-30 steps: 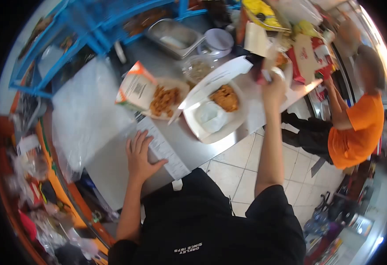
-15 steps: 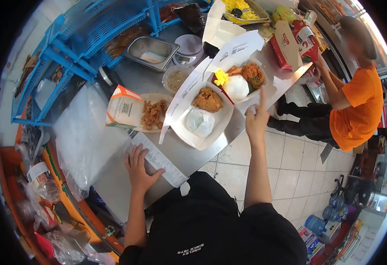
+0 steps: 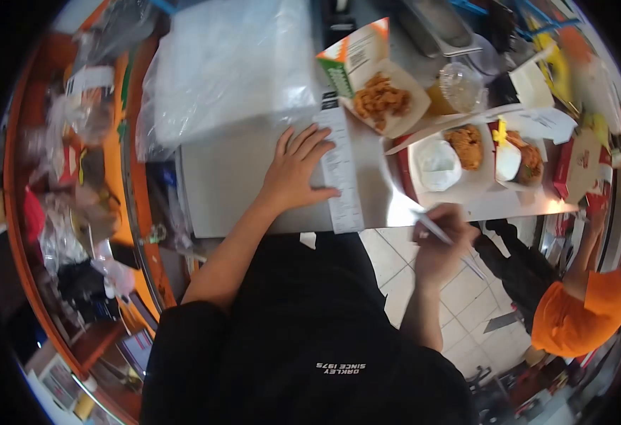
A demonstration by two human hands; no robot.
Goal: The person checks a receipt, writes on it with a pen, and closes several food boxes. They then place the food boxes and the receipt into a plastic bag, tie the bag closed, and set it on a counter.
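One spread left hand (image 3: 296, 173) should pin the printed receipt (image 3: 342, 173) flat; at its four o'clock, the right hand (image 3: 443, 248) grips a pen-like stick (image 3: 434, 229).

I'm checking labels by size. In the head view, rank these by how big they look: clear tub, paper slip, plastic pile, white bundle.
Largest to smallest:
1. Plastic pile
2. Paper slip
3. White bundle and clear tub: too alike to rank

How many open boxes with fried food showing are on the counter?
3: the orange-and-white box on the left, the middle box holding a white bundle, and the right-hand box with yellow food. The red box beyond may hold more; its inside is hidden.
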